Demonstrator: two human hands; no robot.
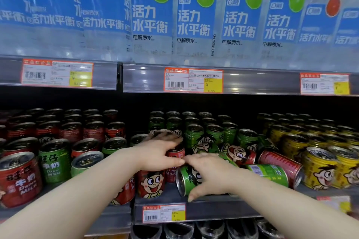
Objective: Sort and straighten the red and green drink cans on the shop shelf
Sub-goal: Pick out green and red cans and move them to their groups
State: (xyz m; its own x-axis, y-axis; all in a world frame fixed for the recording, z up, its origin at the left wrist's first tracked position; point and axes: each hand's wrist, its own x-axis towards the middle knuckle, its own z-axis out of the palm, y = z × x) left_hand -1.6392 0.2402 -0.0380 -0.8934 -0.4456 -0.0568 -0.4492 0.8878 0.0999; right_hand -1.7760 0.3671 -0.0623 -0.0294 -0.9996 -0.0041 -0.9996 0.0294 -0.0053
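Observation:
My left hand curls round an upright red can in the middle of the shelf, just behind another upright red can. My right hand grips a green can lying on its side at the shelf front, thumb below and fingers on top. Right of it lie more toppled cans: a green one, a red one and another red one. Upright green cans fill the rows behind. Upright red cans stand at the left, with green cans mixed among them.
Yellow cans stand in rows at the right. The shelf above hangs low over the cans and carries large water bottles. A price tag sits on the front shelf edge below my hands.

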